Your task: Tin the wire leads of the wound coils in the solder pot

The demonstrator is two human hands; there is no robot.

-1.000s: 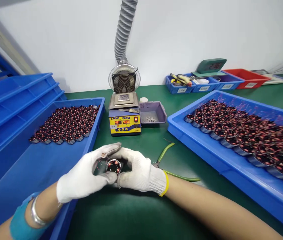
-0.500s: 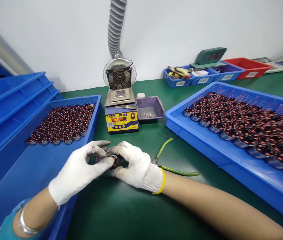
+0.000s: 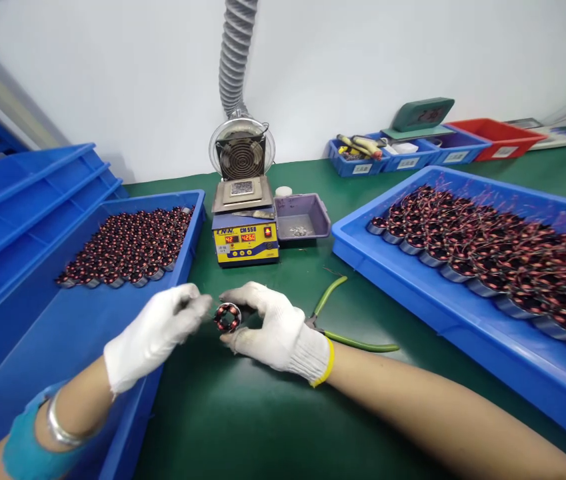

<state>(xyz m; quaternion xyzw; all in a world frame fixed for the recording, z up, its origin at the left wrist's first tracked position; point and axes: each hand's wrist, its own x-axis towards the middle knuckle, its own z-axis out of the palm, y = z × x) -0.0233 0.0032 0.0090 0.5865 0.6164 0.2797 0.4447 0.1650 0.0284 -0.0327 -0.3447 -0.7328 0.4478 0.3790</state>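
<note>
Both hands wear white knit gloves and meet above the green mat. My right hand (image 3: 273,328) pinches a small round copper-wound coil (image 3: 227,317) between thumb and fingers, its face turned toward me. My left hand (image 3: 155,333) is just left of the coil, its fingertips pinched together on what looks like a thin wire lead; the wire itself is too fine to make out. The left wrist hangs over the corner of the left blue tray (image 3: 37,347).
Several finished coils (image 3: 127,247) lie in the left tray; the right blue tray (image 3: 363,263) holds several wired coils (image 3: 503,257). A solder pot (image 3: 245,230) with fan (image 3: 241,157), a grey dish (image 3: 301,219) and green-handled cutters (image 3: 343,333) lie ahead. Small bins (image 3: 413,160) stand at the back.
My left hand has drawn away to the left of the coil. The right hand has turned the coil so its face shows.
</note>
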